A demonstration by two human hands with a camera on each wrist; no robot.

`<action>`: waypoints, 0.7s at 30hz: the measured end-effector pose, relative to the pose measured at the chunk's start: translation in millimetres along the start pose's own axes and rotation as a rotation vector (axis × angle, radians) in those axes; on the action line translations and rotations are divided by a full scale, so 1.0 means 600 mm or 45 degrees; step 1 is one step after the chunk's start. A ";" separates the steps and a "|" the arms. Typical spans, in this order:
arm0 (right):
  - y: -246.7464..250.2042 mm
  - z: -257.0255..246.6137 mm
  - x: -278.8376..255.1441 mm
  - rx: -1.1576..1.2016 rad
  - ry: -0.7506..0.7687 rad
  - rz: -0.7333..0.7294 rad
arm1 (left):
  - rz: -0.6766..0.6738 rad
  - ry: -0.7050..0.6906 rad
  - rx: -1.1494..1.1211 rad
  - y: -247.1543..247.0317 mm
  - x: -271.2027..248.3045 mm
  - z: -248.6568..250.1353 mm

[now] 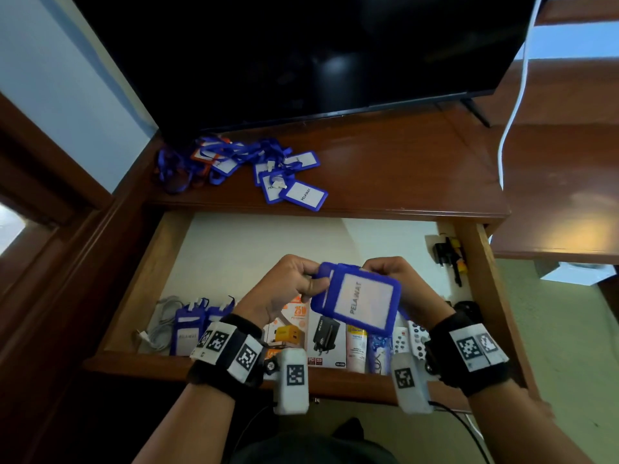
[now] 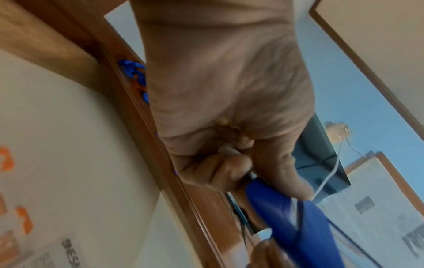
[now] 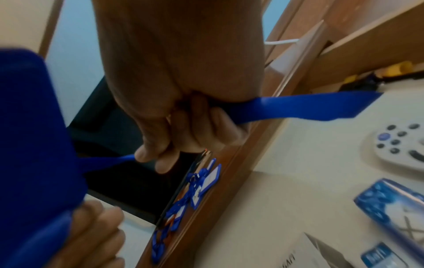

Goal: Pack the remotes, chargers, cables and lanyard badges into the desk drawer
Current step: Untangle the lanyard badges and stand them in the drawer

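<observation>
I hold a blue "PELAWAT" lanyard badge (image 1: 363, 298) in both hands above the open desk drawer (image 1: 482, 283). My left hand (image 1: 310, 284) pinches its left edge, and the left wrist view shows the thumb and fingers on the blue holder (image 2: 273, 204). My right hand (image 1: 373, 272) grips the top; in the right wrist view its curled fingers (image 3: 183, 137) close round the blue lanyard strap (image 3: 298, 107). More lanyard badges (image 1: 241, 165) lie in a pile on the desk top. In the drawer's front row are white cables (image 1: 160, 324), two badges (image 1: 189, 329), charger boxes (image 1: 294, 329) and white remotes (image 1: 413, 336).
A black TV (image 1: 301, 55) stands at the back of the desk, its foot (image 1: 475, 112) at the right. A white cable (image 1: 512, 128) hangs down on the right. A black plug with yellow parts (image 1: 447, 256) lies against the drawer's right wall. The drawer's back half shows bare white lining (image 1: 268, 242).
</observation>
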State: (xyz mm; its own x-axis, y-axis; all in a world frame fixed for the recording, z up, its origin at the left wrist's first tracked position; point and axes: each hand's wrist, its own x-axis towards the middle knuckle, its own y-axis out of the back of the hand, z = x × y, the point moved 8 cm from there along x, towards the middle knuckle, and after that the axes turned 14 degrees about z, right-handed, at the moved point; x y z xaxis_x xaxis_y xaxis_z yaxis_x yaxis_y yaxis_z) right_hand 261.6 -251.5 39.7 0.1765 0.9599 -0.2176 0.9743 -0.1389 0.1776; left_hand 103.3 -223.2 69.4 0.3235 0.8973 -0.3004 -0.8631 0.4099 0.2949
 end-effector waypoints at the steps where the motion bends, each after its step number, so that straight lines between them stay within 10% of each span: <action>1: -0.003 0.003 -0.003 0.031 -0.008 0.014 | 0.047 -0.004 -0.094 0.005 0.001 0.002; 9: -0.053 0.039 -0.019 0.050 -0.143 -0.056 | 0.539 0.110 -0.588 0.051 0.018 -0.016; 15: -0.099 -0.002 -0.052 0.002 -0.090 -0.359 | 0.836 0.123 -0.185 0.073 0.020 -0.032; 21: -0.076 -0.057 -0.044 -0.130 0.095 -0.272 | 0.655 -0.093 0.372 0.046 0.027 -0.020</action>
State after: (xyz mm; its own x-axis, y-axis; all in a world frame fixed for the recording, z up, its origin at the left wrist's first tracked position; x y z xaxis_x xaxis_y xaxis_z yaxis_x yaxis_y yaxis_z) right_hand 207.6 -262.1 70.3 -0.0465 0.9808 -0.1895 0.9684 0.0908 0.2322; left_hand 79.9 -199.2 62.1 -0.0736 0.9973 0.0073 -0.7771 -0.0620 0.6263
